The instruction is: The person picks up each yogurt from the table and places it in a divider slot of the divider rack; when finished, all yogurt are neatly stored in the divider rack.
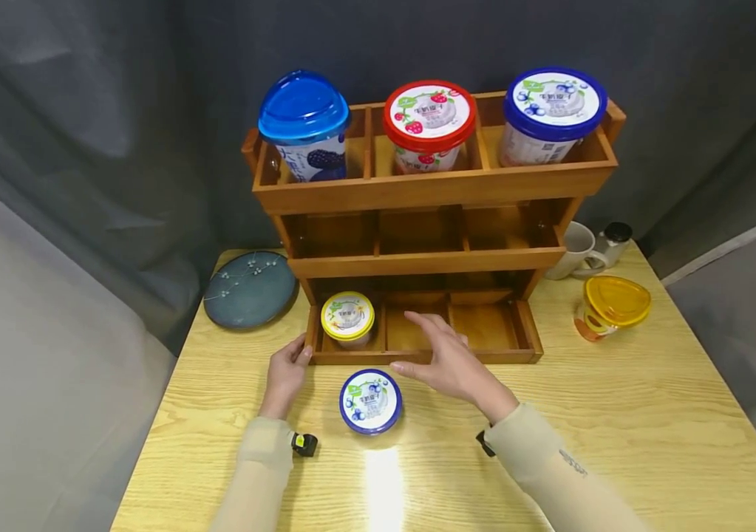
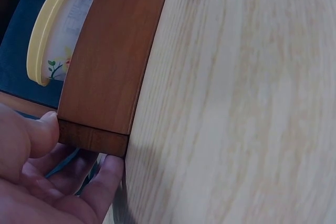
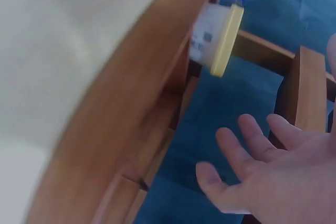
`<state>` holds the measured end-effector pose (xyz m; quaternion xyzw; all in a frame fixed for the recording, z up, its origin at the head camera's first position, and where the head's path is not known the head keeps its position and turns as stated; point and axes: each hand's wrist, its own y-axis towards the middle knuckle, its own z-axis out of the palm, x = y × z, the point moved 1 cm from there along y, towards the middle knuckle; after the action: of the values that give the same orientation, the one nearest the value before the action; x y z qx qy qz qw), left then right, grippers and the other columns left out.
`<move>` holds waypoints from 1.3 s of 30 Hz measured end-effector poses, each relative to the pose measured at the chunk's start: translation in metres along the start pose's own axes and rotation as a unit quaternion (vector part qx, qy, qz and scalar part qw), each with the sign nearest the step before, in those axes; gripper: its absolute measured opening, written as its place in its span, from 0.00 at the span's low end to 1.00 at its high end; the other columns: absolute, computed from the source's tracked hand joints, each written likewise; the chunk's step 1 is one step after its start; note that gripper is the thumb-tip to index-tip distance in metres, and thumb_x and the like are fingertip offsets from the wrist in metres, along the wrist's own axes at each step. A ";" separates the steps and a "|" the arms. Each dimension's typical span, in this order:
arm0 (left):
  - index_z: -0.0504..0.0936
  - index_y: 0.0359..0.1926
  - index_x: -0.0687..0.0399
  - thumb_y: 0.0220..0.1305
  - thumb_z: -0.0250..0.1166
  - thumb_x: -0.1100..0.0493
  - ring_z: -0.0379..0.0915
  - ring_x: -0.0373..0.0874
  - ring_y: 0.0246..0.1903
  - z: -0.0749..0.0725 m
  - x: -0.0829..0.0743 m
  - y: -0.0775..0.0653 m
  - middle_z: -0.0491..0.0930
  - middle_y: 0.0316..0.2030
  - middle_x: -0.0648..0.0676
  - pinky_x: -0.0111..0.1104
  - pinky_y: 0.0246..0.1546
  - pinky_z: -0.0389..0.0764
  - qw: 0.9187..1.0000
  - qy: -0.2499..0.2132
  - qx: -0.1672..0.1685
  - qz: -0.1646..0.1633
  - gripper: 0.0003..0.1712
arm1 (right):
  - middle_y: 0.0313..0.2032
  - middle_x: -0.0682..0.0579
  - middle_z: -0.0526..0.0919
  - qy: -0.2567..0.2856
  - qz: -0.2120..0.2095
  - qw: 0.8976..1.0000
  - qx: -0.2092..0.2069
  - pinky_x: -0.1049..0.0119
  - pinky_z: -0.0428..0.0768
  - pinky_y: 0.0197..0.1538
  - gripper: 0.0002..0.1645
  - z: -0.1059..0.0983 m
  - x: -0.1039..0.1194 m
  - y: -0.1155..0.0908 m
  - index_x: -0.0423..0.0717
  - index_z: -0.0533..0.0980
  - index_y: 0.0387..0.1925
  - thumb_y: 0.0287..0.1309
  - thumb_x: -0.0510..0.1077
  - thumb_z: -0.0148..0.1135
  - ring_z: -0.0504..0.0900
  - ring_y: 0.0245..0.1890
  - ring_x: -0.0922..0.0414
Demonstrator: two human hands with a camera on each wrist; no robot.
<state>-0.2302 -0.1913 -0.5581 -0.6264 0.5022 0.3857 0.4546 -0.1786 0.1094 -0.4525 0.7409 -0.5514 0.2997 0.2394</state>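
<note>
My left hand (image 1: pixel 286 378) grips the lower left front corner of a three-tier wooden rack (image 1: pixel 431 191). In the left wrist view the thumb lies on one edge of that corner and a fingertip on the opposite edge. Inside the bottom tier's left compartment stands a round tub with a yellow lid (image 1: pixel 347 316). A blueberry tub with a dark blue lid (image 1: pixel 371 401) is on the table in front of the rack. My right hand (image 1: pixel 452 360) hovers up and right of that tub, its fingers spread and nothing in them.
The top tier holds a bright blue-lidded cup (image 1: pixel 304 122), a red-lidded strawberry tub (image 1: pixel 429 122) and another blue-lidded tub (image 1: pixel 553 111). Left of the rack lies a dark plate (image 1: pixel 250 290). To the right are a mug (image 1: pixel 575 247), a black-capped jar (image 1: pixel 615 240) and a yellow-lidded cup (image 1: pixel 612 304).
</note>
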 end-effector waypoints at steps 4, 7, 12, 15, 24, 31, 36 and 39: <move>0.67 0.70 0.62 0.76 0.55 0.60 0.67 0.55 0.64 -0.001 -0.003 0.000 0.69 0.66 0.63 0.43 0.62 0.72 1.000 -0.002 0.002 0.003 0.26 | 0.71 0.43 0.63 0.021 -0.007 1.000 -0.012 0.29 0.57 0.65 0.57 0.009 -0.002 -0.027 0.53 0.59 0.75 0.50 0.69 0.71 0.64 0.67 0.38; 0.67 0.71 0.62 0.76 0.55 0.60 0.67 0.55 0.64 -0.002 -0.005 0.000 0.69 0.66 0.63 0.43 0.63 0.72 1.000 -0.005 0.002 0.004 0.26 | 0.70 0.46 0.64 0.027 -0.018 0.999 -0.023 0.32 0.64 0.63 0.58 0.021 -0.005 -0.042 0.54 0.60 0.75 0.47 0.68 0.73 0.65 0.67 0.39; 0.67 0.70 0.63 0.76 0.55 0.60 0.66 0.55 0.65 -0.003 -0.005 0.001 0.68 0.67 0.64 0.43 0.63 0.71 1.000 -0.001 0.002 0.006 0.26 | 0.70 0.49 0.64 0.037 -0.024 0.998 -0.034 0.35 0.66 0.64 0.62 0.042 -0.011 -0.057 0.54 0.59 0.75 0.42 0.65 0.78 0.65 0.67 0.44; 0.67 0.70 0.63 0.76 0.55 0.61 0.67 0.55 0.65 -0.002 -0.004 0.002 0.69 0.66 0.63 0.43 0.63 0.71 1.000 0.001 0.002 0.008 0.26 | 0.71 0.47 0.62 0.038 -0.020 0.999 -0.029 0.36 0.64 0.66 0.66 0.051 -0.012 -0.059 0.53 0.56 0.76 0.40 0.64 0.79 0.64 0.68 0.44; 0.68 0.69 0.63 0.75 0.56 0.61 0.67 0.55 0.64 -0.001 0.000 0.000 0.70 0.65 0.64 0.42 0.62 0.72 1.000 0.007 -0.002 0.010 0.25 | 0.74 0.41 0.55 0.017 -0.028 0.999 0.026 0.31 0.52 0.68 0.76 0.066 -0.004 -0.052 0.53 0.45 0.79 0.37 0.69 0.78 0.52 0.73 0.42; 0.68 0.69 0.65 0.75 0.55 0.62 0.68 0.56 0.64 0.000 0.003 -0.001 0.70 0.65 0.65 0.43 0.62 0.72 1.000 -0.001 -0.001 0.007 0.25 | 0.74 0.41 0.56 -0.003 -0.041 0.998 0.046 0.35 0.56 0.69 0.78 0.073 0.000 -0.041 0.51 0.45 0.79 0.35 0.68 0.80 0.54 0.73 0.43; 0.68 0.69 0.65 0.75 0.55 0.62 0.67 0.56 0.64 0.001 0.003 0.000 0.69 0.65 0.65 0.43 0.62 0.72 1.000 -0.005 -0.004 0.007 0.25 | 0.74 0.41 0.56 -0.014 -0.044 0.997 0.059 0.35 0.57 0.68 0.78 0.077 0.001 -0.037 0.49 0.46 0.79 0.35 0.71 0.78 0.55 0.72 0.42; 0.67 0.70 0.65 0.75 0.55 0.62 0.66 0.56 0.65 0.001 0.003 -0.001 0.69 0.66 0.65 0.43 0.62 0.72 1.000 -0.004 -0.003 0.006 0.25 | 0.73 0.41 0.57 -0.019 -0.044 0.997 0.065 0.35 0.59 0.67 0.77 0.079 0.002 -0.036 0.48 0.46 0.79 0.35 0.70 0.79 0.57 0.71 0.41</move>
<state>-0.2291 -0.1908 -0.5615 -0.6233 0.5024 0.3926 0.4527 -0.1298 0.0642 -0.5075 0.7837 -0.5021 0.3105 0.1932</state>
